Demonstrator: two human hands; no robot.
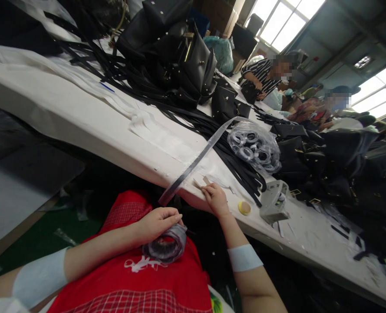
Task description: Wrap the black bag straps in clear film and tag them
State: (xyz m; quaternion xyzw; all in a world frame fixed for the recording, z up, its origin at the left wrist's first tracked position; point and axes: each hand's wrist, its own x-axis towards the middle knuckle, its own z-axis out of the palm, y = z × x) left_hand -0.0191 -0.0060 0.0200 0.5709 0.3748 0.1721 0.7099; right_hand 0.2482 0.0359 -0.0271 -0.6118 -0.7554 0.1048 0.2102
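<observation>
My left hand [156,224] is closed over a roll of clear tape [166,247] held in my lap, above a red garment. My right hand [215,198] rests at the near edge of the white table [49,108], its fingers pinched on a small pale strip [203,181]. A long strip of tape [197,161] runs from the table edge near my left hand diagonally up over the tabletop.
A bundle of black straps [232,165] lies across the table beside a plastic bag of tape rolls [254,148]. Black bags [176,52] are piled behind. A grey tape dispenser [274,202] and a small yellow roll [244,208] sit near my right hand. Two people sit at the far end.
</observation>
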